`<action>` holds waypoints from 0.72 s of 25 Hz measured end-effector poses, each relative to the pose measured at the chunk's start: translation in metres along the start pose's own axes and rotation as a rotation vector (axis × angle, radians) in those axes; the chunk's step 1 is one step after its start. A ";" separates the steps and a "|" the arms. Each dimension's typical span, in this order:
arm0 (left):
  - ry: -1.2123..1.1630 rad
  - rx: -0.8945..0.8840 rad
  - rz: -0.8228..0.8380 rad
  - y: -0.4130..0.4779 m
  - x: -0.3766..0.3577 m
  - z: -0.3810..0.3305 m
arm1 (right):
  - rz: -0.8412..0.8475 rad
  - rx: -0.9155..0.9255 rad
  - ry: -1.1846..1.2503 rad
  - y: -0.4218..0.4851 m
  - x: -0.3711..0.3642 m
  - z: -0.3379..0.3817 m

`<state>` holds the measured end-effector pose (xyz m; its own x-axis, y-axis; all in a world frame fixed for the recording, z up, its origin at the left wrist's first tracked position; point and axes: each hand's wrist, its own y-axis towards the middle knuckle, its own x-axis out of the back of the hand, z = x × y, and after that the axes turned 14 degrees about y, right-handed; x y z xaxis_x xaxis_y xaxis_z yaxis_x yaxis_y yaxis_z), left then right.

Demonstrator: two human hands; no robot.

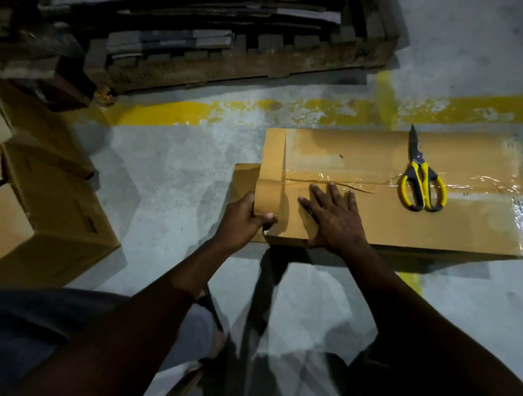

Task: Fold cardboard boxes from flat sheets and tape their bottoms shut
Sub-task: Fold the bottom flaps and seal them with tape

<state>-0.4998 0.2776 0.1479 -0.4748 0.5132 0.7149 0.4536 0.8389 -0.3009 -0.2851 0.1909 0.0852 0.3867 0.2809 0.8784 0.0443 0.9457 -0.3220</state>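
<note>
Matt brown cardboard box (374, 222); glossy, wrinkled clear tape (361, 182) runs just beyond the fingertips (333, 189) of the right hand (336, 221). Farther past them, scissors (422, 179) have smooth yellow-black plastic handles and dark metal blades.

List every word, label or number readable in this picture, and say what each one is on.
No text here is legible.
On the folded boxes at the left: small dark printed marks near their edges, too blurred to read.
On the taped box: faint print at its far right corner, too small to read.
On the scissors: no lettering visible.
</note>
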 end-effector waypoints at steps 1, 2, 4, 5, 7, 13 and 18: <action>-0.048 0.023 -0.012 -0.005 -0.001 0.000 | 0.005 0.002 0.001 0.001 0.000 -0.001; -0.110 0.057 -0.014 -0.010 -0.002 -0.001 | 0.011 0.006 0.000 0.002 0.001 -0.001; -0.170 0.112 0.003 -0.020 -0.007 0.001 | 0.015 0.010 -0.010 0.003 0.001 -0.002; -0.141 0.119 0.028 -0.024 -0.009 0.004 | 0.015 0.010 -0.011 0.003 0.001 -0.002; -0.046 0.097 0.060 -0.028 -0.012 0.008 | 0.006 0.014 -0.012 0.003 -0.001 -0.003; -0.229 0.192 -0.073 -0.047 -0.021 0.005 | 0.020 0.015 -0.013 0.005 0.003 -0.001; -0.242 0.325 -0.043 -0.075 -0.052 0.028 | 0.024 0.012 -0.001 0.006 0.006 0.001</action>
<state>-0.5302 0.1929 0.1159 -0.6694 0.4722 0.5735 0.1861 0.8540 -0.4858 -0.2836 0.1982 0.0891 0.3862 0.3038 0.8710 0.0237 0.9406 -0.3386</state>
